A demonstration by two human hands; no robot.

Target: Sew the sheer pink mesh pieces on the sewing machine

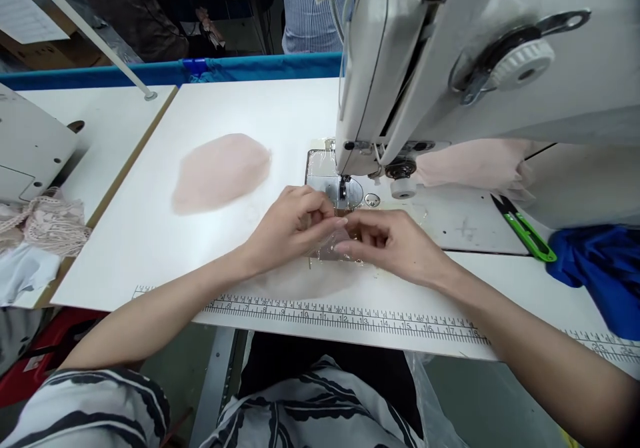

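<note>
Both hands meet just in front of the sewing machine's presser foot [344, 188]. My left hand [295, 225] has its fingers curled and pinched on a thin, sheer fabric piece [333, 243]. From the other side, my right hand [390, 241] pinches the same sheer piece, its thumb and index fingertip close to the left fingertips. The piece's far edge lies near the metal needle plate [320, 165], and the fingers partly hide it. A pale pink fabric piece [223, 171] lies flat on the white table to the left.
The sewing machine [380, 68] fills the upper right. Green thread snips [525, 228] and blue cloth [600, 268] lie at right, with pink fabric [475, 165] behind the needle. A printed ruler [325, 315] runs along the front edge. Lace trim [55, 225] sits far left; two people are beyond.
</note>
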